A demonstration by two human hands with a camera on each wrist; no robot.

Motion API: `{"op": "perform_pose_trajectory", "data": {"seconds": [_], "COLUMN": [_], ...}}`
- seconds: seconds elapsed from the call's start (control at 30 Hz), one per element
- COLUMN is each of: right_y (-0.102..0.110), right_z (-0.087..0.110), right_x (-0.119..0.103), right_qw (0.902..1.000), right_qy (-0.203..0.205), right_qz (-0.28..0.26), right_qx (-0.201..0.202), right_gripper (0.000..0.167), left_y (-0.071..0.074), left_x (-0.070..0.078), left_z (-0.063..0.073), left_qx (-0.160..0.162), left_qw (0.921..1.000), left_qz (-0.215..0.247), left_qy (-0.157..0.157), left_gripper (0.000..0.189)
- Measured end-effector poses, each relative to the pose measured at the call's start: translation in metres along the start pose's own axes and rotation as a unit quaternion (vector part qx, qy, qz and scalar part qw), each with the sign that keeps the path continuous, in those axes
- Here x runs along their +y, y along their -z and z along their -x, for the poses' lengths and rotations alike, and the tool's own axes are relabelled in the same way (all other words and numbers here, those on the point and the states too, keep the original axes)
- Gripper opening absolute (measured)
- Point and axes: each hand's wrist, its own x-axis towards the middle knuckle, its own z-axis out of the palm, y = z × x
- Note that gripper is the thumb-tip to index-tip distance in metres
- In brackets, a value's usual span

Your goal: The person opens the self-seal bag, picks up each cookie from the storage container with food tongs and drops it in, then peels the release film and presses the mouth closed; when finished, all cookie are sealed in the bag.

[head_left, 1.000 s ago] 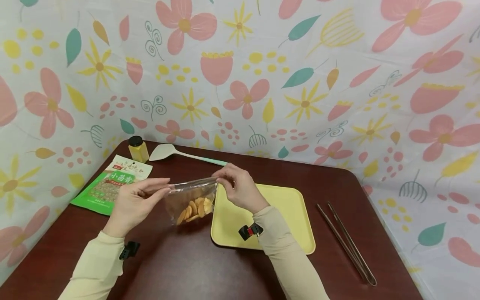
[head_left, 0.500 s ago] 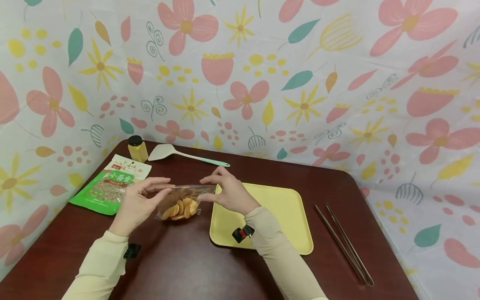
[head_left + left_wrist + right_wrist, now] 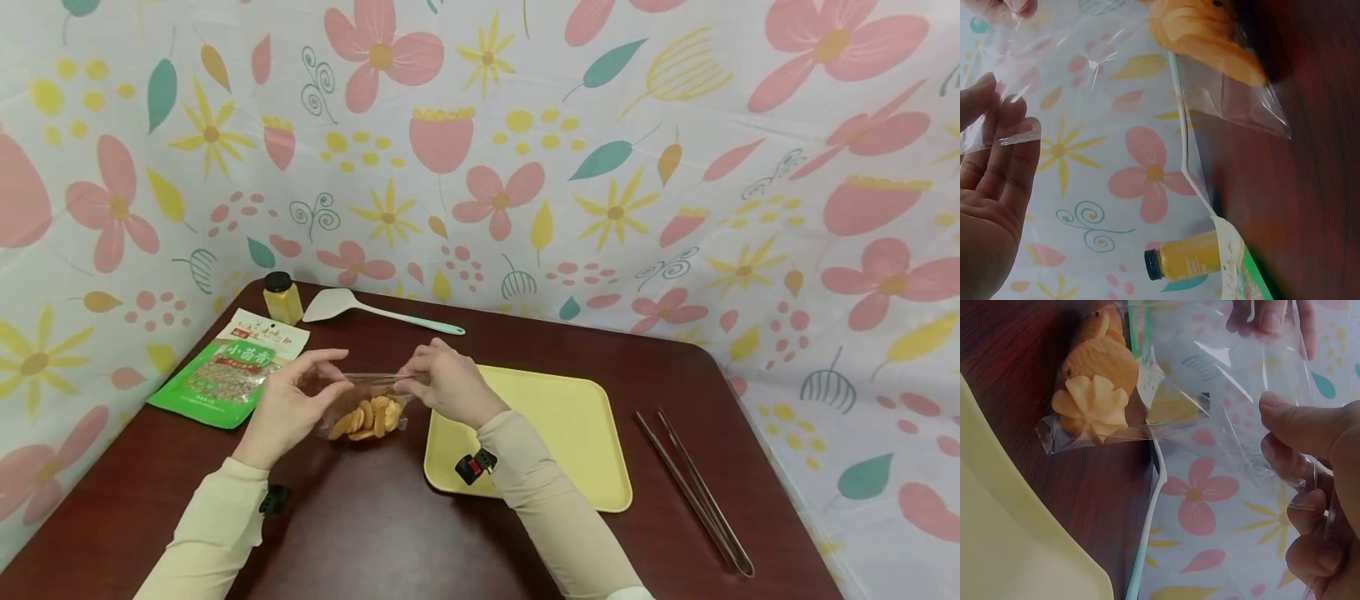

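Both hands hold a clear plastic bag (image 3: 367, 385) by its top edge above the dark table. Biscuits (image 3: 369, 417) lie in the bottom of it, a flower-shaped biscuit (image 3: 1091, 407) among them. At the bag's top left corner, the left hand (image 3: 291, 406) pinches the film between thumb and fingers. The right hand (image 3: 456, 386) pinches the top right side, fingers curled; the right wrist view shows its thumb (image 3: 1300, 428) against the film. Just right of the bag, partly under the right forearm, lies a yellow tray (image 3: 558, 417).
Metal tongs (image 3: 701, 500) lie on the right of the table (image 3: 360, 533). At the back left are a green seasoning packet (image 3: 225, 375), a yellow jar (image 3: 282, 300) with a black lid, and a white spatula (image 3: 333, 305). A patterned cloth (image 3: 495, 200) hangs behind.
The bag has come down and left from its tilted position. The right hand's fingers spread half a second ago and now pinch its top edge again. The left hand has kept its pinch.
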Motion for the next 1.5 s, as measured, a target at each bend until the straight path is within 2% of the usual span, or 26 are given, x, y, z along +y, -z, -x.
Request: {"op": "perform_pose_trajectory", "data": {"seconds": [0.13, 0.23, 0.5, 0.6, 0.77, 0.83, 0.93, 1.03, 1.13, 1.37, 1.5], "right_y": [0.000, 0.000, 0.001, 0.001, 0.001, 0.001, 0.002, 0.002, 0.001, 0.002, 0.002], "right_z": [0.002, 0.003, 0.005, 0.008, 0.018, 0.023, 0.027, 0.029, 0.029, 0.029, 0.029], "right_x": [-0.004, -0.006, -0.009, -0.009, -0.011, -0.013, -0.015, -0.014, -0.013, -0.013, -0.015], "right_qw": [0.9995, 0.9985, 0.9935, 0.9927, 0.9944, 0.9948, 0.9952, 0.9951, 0.9953, 0.9990, 0.9994], "right_qy": [0.008, 0.013, 0.044, 0.044, 0.038, 0.039, 0.039, 0.036, 0.037, 0.027, 0.026], "right_qz": [0.030, 0.052, 0.102, 0.109, 0.099, 0.093, 0.089, 0.091, 0.088, 0.036, 0.022], "right_qx": [-0.005, 0.000, 0.027, 0.026, 0.010, 0.010, 0.015, 0.018, 0.016, 0.002, 0.010], "right_gripper": [0.014, 0.015, 0.013, 0.012, 0.011, 0.010, 0.007, 0.007, 0.010, 0.014, 0.019], "left_y": [0.003, 0.005, 0.011, 0.013, 0.020, 0.023, 0.026, 0.026, 0.026, 0.023, 0.021], "left_x": [0.001, 0.001, -0.004, -0.005, 0.000, 0.008, 0.011, 0.009, 0.000, -0.007, -0.009], "left_z": [0.002, 0.004, 0.007, 0.009, 0.013, 0.014, 0.014, 0.014, 0.014, 0.010, 0.009], "left_qx": [0.022, 0.035, 0.051, 0.050, 0.039, 0.035, 0.030, 0.028, 0.029, 0.025, 0.026], "left_qw": [0.9993, 0.9990, 0.9986, 0.9986, 0.9987, 0.9987, 0.9989, 0.9988, 0.9984, 0.9985, 0.9985], "left_qz": [-0.020, -0.016, 0.014, 0.013, 0.019, 0.022, 0.022, 0.017, 0.018, 0.018, 0.011], "left_qy": [-0.022, -0.026, -0.004, 0.005, 0.028, 0.030, 0.029, 0.038, 0.045, 0.045, 0.047], "left_gripper": [0.043, 0.044, 0.049, 0.048, 0.042, 0.041, 0.040, 0.038, 0.039, 0.039, 0.036]}}
